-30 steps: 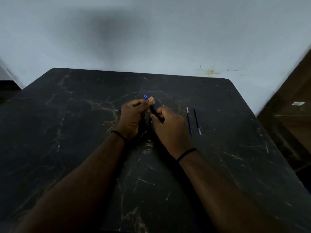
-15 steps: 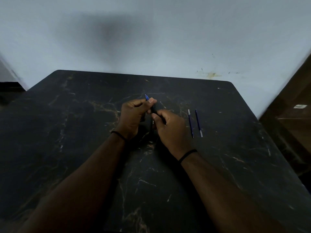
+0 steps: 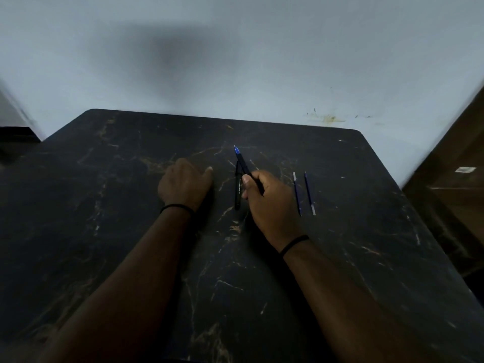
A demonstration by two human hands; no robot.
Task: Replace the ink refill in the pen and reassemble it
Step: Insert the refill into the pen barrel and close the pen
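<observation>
My right hand point(image 3: 269, 203) grips a black pen point(image 3: 243, 163) by its rear part, with the blue tip pointing up and away to the left. Just left of that hand, a separate black pen part point(image 3: 237, 191) with white lettering lies lengthwise on the table. My left hand point(image 3: 184, 183) rests on the table to the left, apart from the pen; its fingers are curled and nothing shows in it. Two thin blue refills point(image 3: 297, 195) point(image 3: 309, 195) lie side by side to the right of my right hand.
The work surface is a black marble-patterned table point(image 3: 131, 231) pushed against a pale wall point(image 3: 235, 61). A brown wooden piece of furniture point(image 3: 455, 184) stands off the table's right edge.
My left hand has let go of the pen and moved left onto the table. My right hand keeps the pen alone. The black pen part now shows on the table between my hands.
</observation>
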